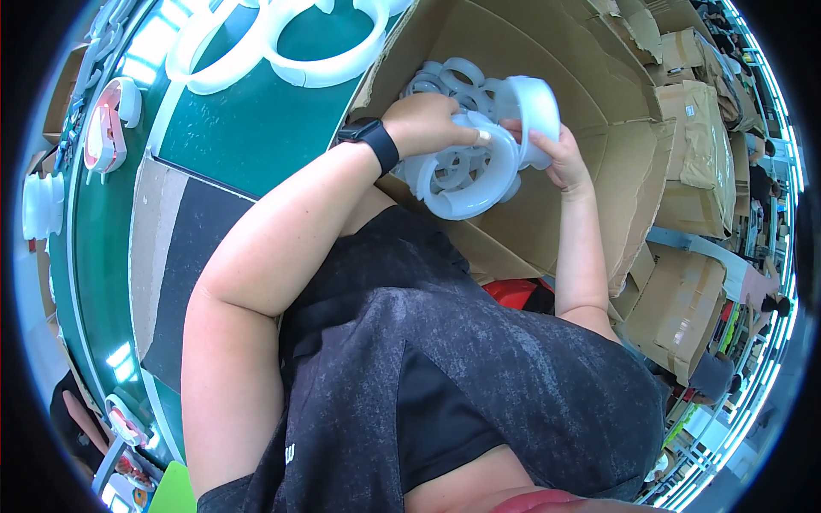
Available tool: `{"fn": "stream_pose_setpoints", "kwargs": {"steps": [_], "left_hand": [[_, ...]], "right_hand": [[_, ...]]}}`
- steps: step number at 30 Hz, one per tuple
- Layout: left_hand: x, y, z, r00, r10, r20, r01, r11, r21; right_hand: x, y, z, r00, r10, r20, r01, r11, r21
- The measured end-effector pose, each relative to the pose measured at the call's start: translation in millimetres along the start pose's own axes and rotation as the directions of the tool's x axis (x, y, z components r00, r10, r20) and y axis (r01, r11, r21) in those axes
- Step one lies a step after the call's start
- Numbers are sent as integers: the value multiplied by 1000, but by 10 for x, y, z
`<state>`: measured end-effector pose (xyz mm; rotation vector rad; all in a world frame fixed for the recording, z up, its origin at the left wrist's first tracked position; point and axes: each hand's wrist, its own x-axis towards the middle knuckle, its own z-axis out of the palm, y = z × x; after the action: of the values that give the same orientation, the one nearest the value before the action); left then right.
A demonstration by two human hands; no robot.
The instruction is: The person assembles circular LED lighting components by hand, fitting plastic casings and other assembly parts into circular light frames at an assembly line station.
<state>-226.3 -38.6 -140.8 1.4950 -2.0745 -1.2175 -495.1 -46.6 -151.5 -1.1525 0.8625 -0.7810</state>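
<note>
A large open cardboard box (513,43) stands before me, with several white plastic rings (463,73) piled inside it. My left hand (432,126), a dark watch on its wrist, is closed on the upper edge of a white plastic ring (466,205). To its right, my right hand (560,158) grips a second white plastic ring (539,98), thumb and fingers on its lower rim. This wide-walled ring is tilted, its smooth outer side showing. The two held rings are close together over the pile; whether they touch I cannot tell.
Left of the box is a green tabletop (222,141), with white rings (329,75) at its far end and a pink-and-white part (107,128) farther left. Cardboard cartons (697,158) stand at the right. Something red (513,293) lies below the box. People are in the background.
</note>
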Motion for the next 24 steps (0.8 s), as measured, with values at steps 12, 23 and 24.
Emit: {"fn": "stream_pose_setpoints", "kwargs": {"steps": [12, 23, 24], "left_hand": [[-73, 73, -43, 996, -19, 82, 10, 993, 114], [-72, 59, 18, 952, 36, 305, -96, 978, 187], [-80, 65, 19, 952, 35, 305, -96, 978, 187]], "right_hand": [[79, 225, 217, 995, 40, -88, -67, 944, -323], [46, 229, 105, 919, 287, 270, -98, 830, -549], [54, 262, 74, 897, 296, 328, -75, 834, -547]]}}
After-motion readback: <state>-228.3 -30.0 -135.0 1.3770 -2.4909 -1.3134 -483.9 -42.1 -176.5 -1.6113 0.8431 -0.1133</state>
